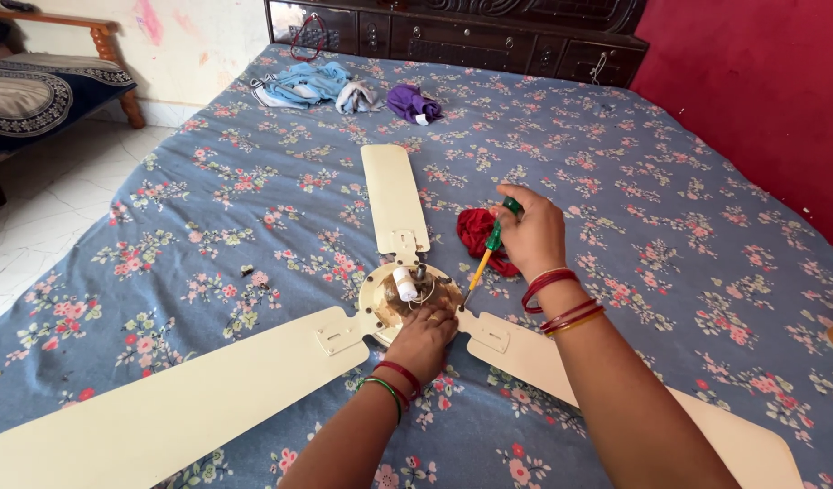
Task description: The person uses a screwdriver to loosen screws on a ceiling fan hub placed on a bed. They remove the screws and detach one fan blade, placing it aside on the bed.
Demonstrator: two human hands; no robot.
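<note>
- The fan [380, 299] lies flat on the bed [670, 181], its round hub [389, 303] near the middle of the mattress, closer to the near edge.
- Three cream blades spread from the hub: one points toward the headboard [489, 32], one runs off to the lower left corner, one passes under the right forearm toward the lower right.
- A small white cylinder [404, 282] stands in the open hub beside some wires.
- The left hand [423, 340] rests on the hub's near rim, fingers curled on it, pressing down rather than holding anything.
- The right hand [529, 234] is closed round the green handle of a screwdriver [485, 254]; the yellow shaft slants down-left, its tip at the hub's right edge.
- A red cloth [478, 231] lies just behind the screwdriver, touching the right hand.
- Blue, grey and purple clothes [344, 91] sit well apart, near the headboard.
- Wide bare sheet lies right of the fan; the bed's left edge drops to the tiled floor [36, 208].
</note>
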